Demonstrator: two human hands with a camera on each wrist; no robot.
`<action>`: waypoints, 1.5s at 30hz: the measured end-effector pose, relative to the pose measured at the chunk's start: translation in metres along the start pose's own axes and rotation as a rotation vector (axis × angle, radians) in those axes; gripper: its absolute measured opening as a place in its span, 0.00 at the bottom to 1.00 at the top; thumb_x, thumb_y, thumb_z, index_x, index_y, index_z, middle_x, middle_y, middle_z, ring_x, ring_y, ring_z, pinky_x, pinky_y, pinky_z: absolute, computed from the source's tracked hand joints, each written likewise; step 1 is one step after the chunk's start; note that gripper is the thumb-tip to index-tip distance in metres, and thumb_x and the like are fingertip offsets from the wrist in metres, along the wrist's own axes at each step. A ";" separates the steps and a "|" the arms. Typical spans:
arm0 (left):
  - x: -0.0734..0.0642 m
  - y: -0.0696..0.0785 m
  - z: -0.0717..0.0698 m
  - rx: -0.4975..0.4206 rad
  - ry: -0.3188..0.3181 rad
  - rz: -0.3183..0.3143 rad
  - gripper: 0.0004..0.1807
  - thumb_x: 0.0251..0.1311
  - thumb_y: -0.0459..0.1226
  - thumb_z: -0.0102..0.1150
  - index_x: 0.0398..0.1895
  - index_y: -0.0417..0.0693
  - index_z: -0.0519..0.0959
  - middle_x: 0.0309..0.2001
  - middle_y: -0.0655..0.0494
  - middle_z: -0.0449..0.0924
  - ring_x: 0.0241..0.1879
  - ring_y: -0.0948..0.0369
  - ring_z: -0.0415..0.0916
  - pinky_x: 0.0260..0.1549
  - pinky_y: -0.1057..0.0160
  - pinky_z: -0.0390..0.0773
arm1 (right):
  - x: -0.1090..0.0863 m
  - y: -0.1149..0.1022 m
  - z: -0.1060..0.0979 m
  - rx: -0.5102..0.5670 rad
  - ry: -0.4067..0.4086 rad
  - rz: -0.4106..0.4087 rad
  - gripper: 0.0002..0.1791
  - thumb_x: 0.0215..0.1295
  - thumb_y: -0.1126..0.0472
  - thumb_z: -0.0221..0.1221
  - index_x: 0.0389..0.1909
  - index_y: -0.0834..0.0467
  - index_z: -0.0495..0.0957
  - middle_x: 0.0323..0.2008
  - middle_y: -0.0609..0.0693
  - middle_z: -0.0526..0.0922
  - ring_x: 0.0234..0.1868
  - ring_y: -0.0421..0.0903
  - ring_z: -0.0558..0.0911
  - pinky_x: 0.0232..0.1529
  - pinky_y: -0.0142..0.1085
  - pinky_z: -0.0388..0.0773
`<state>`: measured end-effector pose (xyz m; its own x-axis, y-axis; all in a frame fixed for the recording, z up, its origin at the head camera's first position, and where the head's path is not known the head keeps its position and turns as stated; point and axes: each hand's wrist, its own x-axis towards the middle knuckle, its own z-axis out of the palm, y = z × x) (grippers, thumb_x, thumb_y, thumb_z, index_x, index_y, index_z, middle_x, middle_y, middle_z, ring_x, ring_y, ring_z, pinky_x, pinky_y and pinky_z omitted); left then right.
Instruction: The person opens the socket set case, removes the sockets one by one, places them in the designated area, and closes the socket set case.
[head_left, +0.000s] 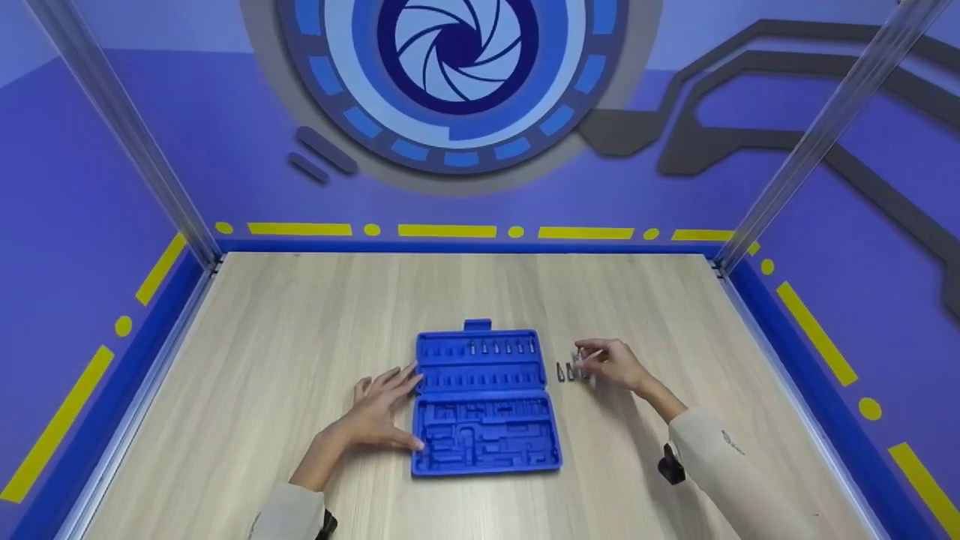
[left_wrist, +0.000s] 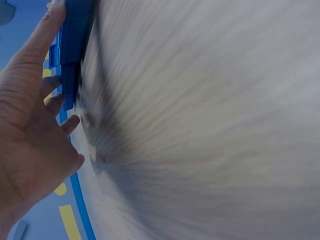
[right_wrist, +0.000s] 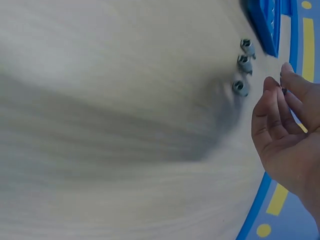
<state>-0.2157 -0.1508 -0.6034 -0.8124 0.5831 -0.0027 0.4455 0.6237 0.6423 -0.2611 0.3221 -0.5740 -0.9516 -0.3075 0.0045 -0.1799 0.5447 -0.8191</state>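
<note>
A blue plastic tool case [head_left: 480, 394] lies unfolded on the table, its moulded slots facing up. Several small metal bit sockets [head_left: 508, 347] stand in a row in the right part of its far half. My left hand [head_left: 375, 412] rests against the case's left side, fingers spread and thumb on the near half's edge. To the right of the case, my right hand [head_left: 613, 364] pinches a small bit socket [head_left: 579, 352] between thumb and fingertips, mostly hidden by them. Below that hand, three more bit sockets [right_wrist: 240, 88] lie side by side on the table.
The wooden table [head_left: 300, 322] runs back to a blue printed wall [head_left: 187, 150]. Metal frame posts [head_left: 817, 127] rise at its back corners. A latch tab [head_left: 477, 325] sticks out from the case's far edge.
</note>
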 end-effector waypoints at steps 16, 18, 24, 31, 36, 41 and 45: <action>-0.004 0.002 0.002 0.005 -0.010 -0.011 0.67 0.36 0.58 0.83 0.79 0.43 0.58 0.82 0.41 0.48 0.78 0.32 0.46 0.67 0.20 0.38 | -0.018 0.024 -0.006 -0.219 -0.074 0.011 0.22 0.64 0.67 0.67 0.55 0.76 0.79 0.40 0.63 0.84 0.39 0.45 0.80 0.37 0.28 0.76; -0.004 0.002 0.001 0.005 -0.012 -0.010 0.67 0.37 0.58 0.83 0.79 0.43 0.58 0.82 0.41 0.49 0.78 0.32 0.46 0.67 0.19 0.38 | -0.019 0.025 -0.005 -0.230 -0.065 -0.013 0.22 0.63 0.68 0.68 0.55 0.76 0.79 0.39 0.63 0.84 0.36 0.42 0.77 0.35 0.27 0.74; -0.004 0.000 0.000 0.018 -0.021 -0.027 0.67 0.37 0.60 0.82 0.80 0.45 0.58 0.83 0.43 0.48 0.79 0.33 0.45 0.68 0.20 0.37 | -0.020 0.026 -0.003 -0.211 -0.054 -0.037 0.22 0.63 0.68 0.68 0.55 0.76 0.79 0.37 0.63 0.84 0.32 0.37 0.74 0.28 0.25 0.72; 0.000 0.001 -0.001 0.017 -0.024 -0.041 0.67 0.36 0.60 0.82 0.80 0.46 0.57 0.83 0.43 0.48 0.79 0.34 0.45 0.69 0.21 0.37 | -0.016 0.025 -0.010 -0.203 -0.062 -0.042 0.22 0.62 0.67 0.69 0.54 0.76 0.79 0.36 0.63 0.84 0.32 0.37 0.76 0.31 0.25 0.72; 0.002 0.001 -0.001 0.004 -0.021 -0.031 0.67 0.37 0.59 0.82 0.80 0.46 0.57 0.83 0.44 0.47 0.79 0.34 0.44 0.68 0.21 0.37 | -0.011 0.019 -0.020 -0.205 -0.087 -0.064 0.21 0.61 0.70 0.68 0.53 0.76 0.79 0.38 0.66 0.86 0.36 0.47 0.84 0.36 0.27 0.78; 0.000 0.000 0.000 -0.008 -0.024 -0.042 0.67 0.37 0.59 0.82 0.81 0.48 0.57 0.83 0.45 0.47 0.80 0.35 0.44 0.69 0.21 0.36 | -0.001 0.009 -0.022 -0.180 -0.124 -0.074 0.19 0.64 0.71 0.64 0.54 0.77 0.78 0.40 0.69 0.86 0.38 0.58 0.87 0.36 0.26 0.79; -0.001 0.000 0.000 -0.012 -0.015 -0.030 0.67 0.37 0.59 0.83 0.80 0.46 0.58 0.83 0.44 0.48 0.79 0.34 0.44 0.68 0.21 0.36 | 0.010 -0.004 -0.014 -0.149 -0.138 -0.096 0.17 0.66 0.72 0.61 0.54 0.77 0.78 0.39 0.68 0.85 0.36 0.57 0.87 0.33 0.25 0.78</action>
<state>-0.2148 -0.1509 -0.6035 -0.8194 0.5722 -0.0340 0.4163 0.6348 0.6510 -0.2735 0.3279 -0.5631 -0.8869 -0.4619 -0.0090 -0.3123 0.6138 -0.7251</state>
